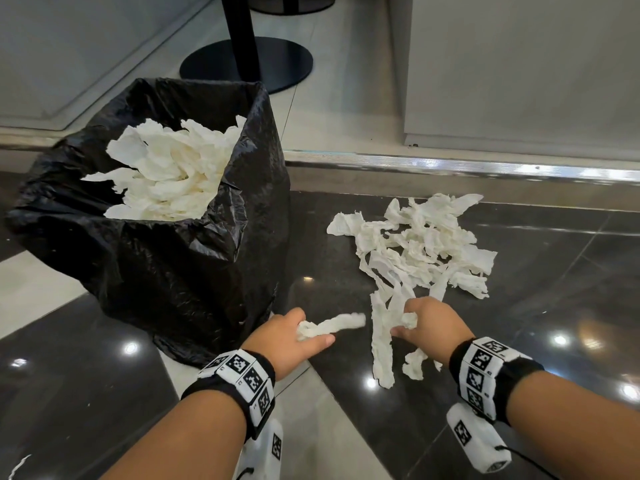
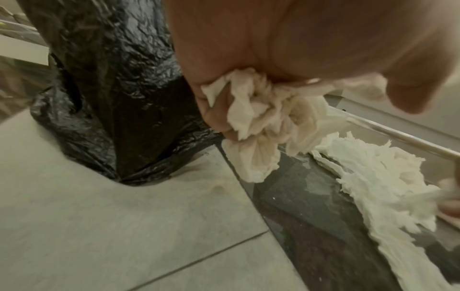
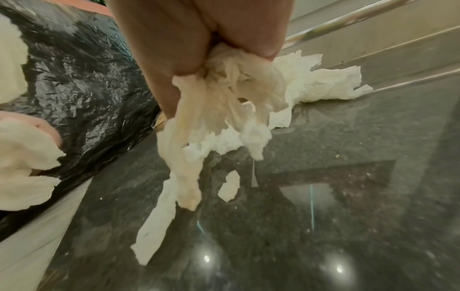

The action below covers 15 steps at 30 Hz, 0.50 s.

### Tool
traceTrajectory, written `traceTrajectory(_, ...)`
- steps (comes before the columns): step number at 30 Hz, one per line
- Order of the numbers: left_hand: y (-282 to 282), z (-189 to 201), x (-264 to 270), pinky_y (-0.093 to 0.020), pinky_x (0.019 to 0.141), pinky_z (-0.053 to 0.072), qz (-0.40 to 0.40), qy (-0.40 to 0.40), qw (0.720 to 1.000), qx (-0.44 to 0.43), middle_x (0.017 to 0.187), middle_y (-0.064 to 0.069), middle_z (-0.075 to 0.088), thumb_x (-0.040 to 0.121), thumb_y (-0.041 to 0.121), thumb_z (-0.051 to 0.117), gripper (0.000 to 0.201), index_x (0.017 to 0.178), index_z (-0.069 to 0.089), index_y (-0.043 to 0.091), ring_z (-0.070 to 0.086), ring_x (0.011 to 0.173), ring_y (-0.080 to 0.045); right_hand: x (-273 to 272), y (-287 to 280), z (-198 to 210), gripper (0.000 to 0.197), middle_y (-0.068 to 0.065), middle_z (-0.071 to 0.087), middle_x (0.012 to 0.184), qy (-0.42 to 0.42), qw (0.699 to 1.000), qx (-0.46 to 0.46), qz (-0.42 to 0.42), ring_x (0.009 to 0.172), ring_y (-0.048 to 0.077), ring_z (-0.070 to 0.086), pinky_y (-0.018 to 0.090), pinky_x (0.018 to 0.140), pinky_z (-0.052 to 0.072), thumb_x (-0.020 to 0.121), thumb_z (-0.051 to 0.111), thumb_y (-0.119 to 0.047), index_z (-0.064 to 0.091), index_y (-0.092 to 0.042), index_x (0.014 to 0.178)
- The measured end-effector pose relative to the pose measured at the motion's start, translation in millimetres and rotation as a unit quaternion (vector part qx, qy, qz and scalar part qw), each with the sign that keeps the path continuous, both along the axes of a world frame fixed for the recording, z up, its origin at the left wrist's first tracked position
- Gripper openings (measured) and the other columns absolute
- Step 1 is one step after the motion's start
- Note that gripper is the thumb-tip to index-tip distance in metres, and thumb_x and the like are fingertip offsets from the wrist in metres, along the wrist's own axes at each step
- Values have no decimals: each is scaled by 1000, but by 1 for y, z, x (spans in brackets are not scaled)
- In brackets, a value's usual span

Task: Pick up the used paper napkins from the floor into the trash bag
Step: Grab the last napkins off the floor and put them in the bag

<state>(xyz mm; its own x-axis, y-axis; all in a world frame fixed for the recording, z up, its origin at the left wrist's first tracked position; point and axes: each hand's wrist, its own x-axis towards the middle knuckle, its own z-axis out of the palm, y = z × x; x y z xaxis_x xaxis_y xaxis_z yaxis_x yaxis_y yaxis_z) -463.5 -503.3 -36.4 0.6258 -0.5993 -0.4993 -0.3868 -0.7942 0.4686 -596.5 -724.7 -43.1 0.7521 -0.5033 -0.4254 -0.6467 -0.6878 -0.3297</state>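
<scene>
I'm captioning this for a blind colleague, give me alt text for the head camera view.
Two hands gather torn paper napkins off a dark polished floor: the left hand holds a twisted napkin strip, the right hand grips strips trailing from the napkin pile. A napkin-filled black trash bag stands left.

A black round stand base (image 1: 246, 62) with its pole (image 1: 237, 26) sits on the light floor beyond a metal strip (image 1: 450, 164).
</scene>
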Motion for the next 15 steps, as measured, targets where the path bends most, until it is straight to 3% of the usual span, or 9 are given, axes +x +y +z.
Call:
traceTrajectory(2, -2, -1, 1, -32, 76, 45, -7, -13, 1000, 27, 89, -1, 49, 85, 61, 47, 41, 93, 50, 20, 54, 84, -20, 2, -1, -1, 40, 3, 52, 122, -19, 1000, -6, 0, 98, 20, 58, 23, 80, 42, 81, 68, -37, 59, -14, 111)
traceTrajectory(6, -6, -4, 3, -32, 71, 45, -29, -24, 998, 56, 75, 0, 51, 92, 29, 45, 17, 81, 46, 17, 57, 80, -24, 9, -2, -5, 26, 2, 40, 145, -51, 995, -14, 84, 121, 19, 50, 20, 93, 38, 82, 63, -12, 61, -16, 108)
traceTrajectory(8, -7, -2, 3, -30, 65, 40, -30, -27, 998, 44, 70, 1, 49, 89, 22, 47, 15, 75, 42, 19, 53, 74, -23, 10, 1, -10, 48, 1, 17, 157, -6, 992, 14, 125, 124, 22, 51, 26, 96, 43, 82, 60, -5, 50, -23, 125)
traceTrajectory(10, -8, 6, 4, -29, 63, 38, -28, -30, 999, 17, 70, 2, 50, 87, 20, 50, 9, 80, 44, 18, 51, 70, -20, 10, 4, -17, 69, 6, 9, 158, 74, 984, 23, 161, 124, 27, 51, 31, 100, 44, 83, 59, -4, 33, -27, 142)
traceTrajectory(12, -12, 15, 6, -29, 63, 38, -30, -37, 999, -15, 72, 3, 52, 85, 20, 54, 8, 84, 46, 19, 51, 69, -19, 10, 8, -22, 68, 12, 24, 151, 108, 977, -3, 185, 124, 31, 50, 33, 102, 43, 84, 56, -2, 32, -25, 143)
traceTrajectory(15, -18, 27, 10, -29, 65, 42, -21, -40, 997, -58, 78, 0, 56, 85, 18, 56, 9, 83, 48, 20, 52, 72, -20, 16, 7, -17, 34, 12, 59, 113, 85, 982, -30, 168, 102, 28, 61, 28, 78, 44, 85, 50, -4, 56, -14, 117)
